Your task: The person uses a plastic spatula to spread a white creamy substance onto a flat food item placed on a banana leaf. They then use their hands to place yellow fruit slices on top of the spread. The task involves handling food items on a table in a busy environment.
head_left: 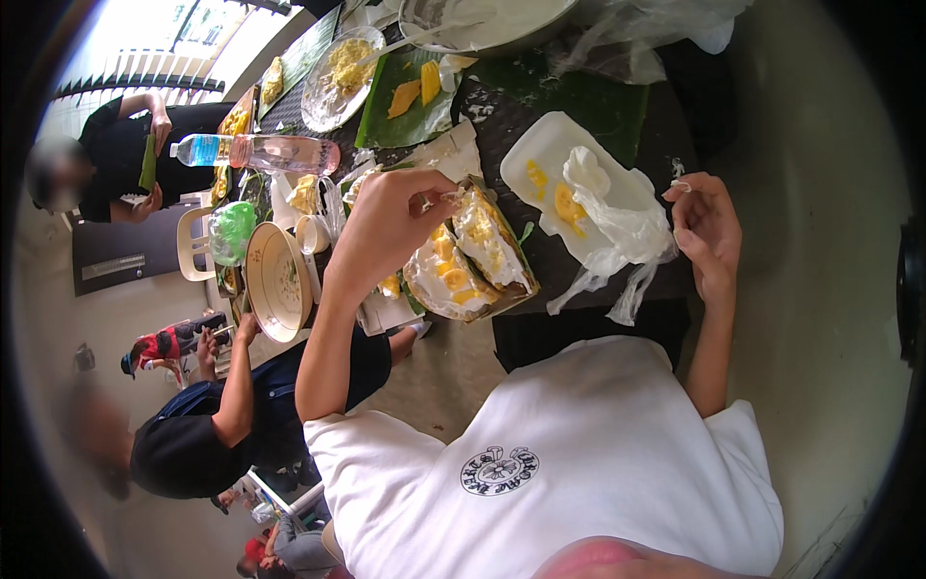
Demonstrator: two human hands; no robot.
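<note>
My left hand point(397, 220) is above two pieces of food topped with white cream and yellow fruit slices, the nearer one point(449, 278) and the farther one point(490, 236). They lie side by side on a leaf-edged base. Its fingertips are pinched together low over the farther piece, and what they hold is too small to make out. My right hand point(712, 234) is raised at the table's right edge, fingers loosely curled and apart, with white shreds clinging to the fingertips. Beside it, a crumpled clear plastic bag point(627, 227) lies partly over a white foam tray point(532, 154) holding yellow slices.
Green leaves point(391, 82) with yellow pieces, a plate of yellow crumbs point(333, 101), a large bowl point(521, 34) and a bottle point(285, 154) crowd the dark table. To the left stand a patterned basin point(275, 289) and other people, one holding a leaf point(148, 162).
</note>
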